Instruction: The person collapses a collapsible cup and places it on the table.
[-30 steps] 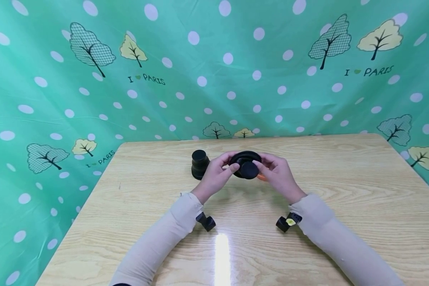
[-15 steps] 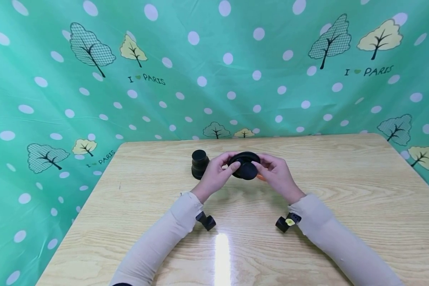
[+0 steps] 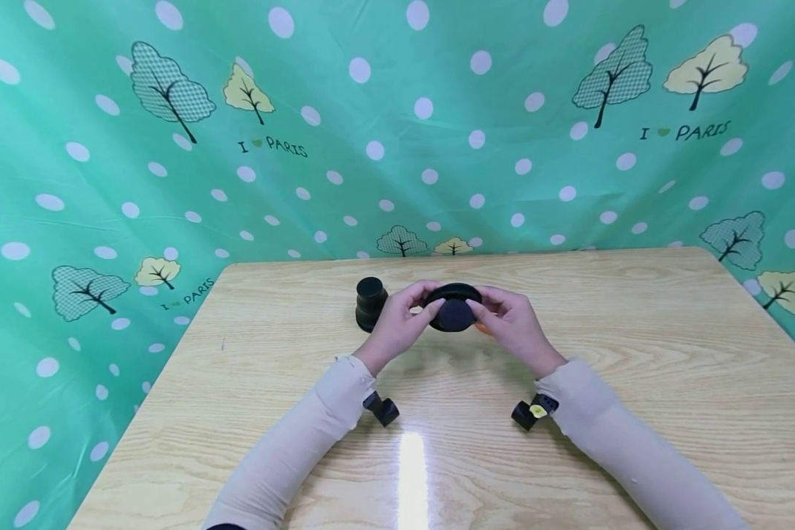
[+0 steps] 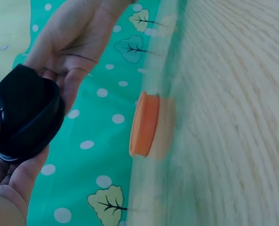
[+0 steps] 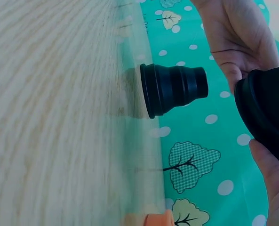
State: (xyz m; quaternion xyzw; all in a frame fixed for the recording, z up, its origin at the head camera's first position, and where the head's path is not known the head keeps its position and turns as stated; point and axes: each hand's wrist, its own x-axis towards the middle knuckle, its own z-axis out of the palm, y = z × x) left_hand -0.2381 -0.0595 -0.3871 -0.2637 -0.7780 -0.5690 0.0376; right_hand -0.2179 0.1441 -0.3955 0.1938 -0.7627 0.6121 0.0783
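Observation:
Both hands hold one round black rubbery piece (image 3: 456, 315) above the table, its flat dark disc facing the head camera. My left hand (image 3: 400, 324) pinches its left rim, thumb in front and fingers behind; my right hand (image 3: 513, 324) does the same on the right. The left wrist view shows the black piece (image 4: 28, 115) from the side, between the two hands. In the right wrist view the piece (image 5: 268, 110) is cut off by the frame edge.
A stepped black cone (image 3: 371, 304) stands upright just left of my left hand. An orange ring-like piece (image 4: 145, 125) lies on the table, mostly hidden behind my right hand in the head view. Behind the wooden table (image 3: 271, 412) hangs a green patterned cloth (image 3: 331, 96).
The black piece has tilted and shifted slightly to the left, its disc now centred between the thumbs. Both hands keep their grip in nearly the same place.

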